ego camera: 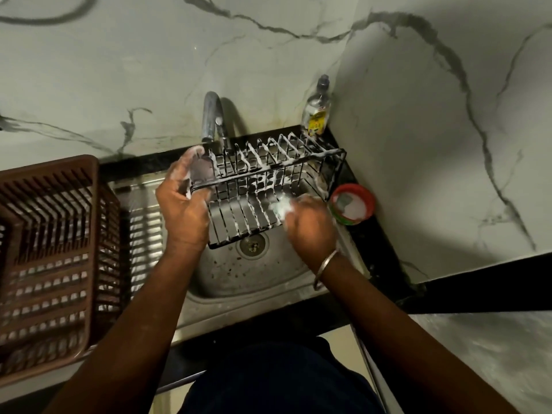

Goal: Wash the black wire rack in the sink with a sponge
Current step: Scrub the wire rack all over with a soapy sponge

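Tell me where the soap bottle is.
Head view: the soap bottle stands at the back right corner of the sink, just behind the black wire rack.

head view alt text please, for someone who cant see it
A person's left hand grips one end of a sudsy black wire rack over a steel sink while the right hand presses a foamy sponge to its wires. A brown basket sits left; a soap tub and bottle right.
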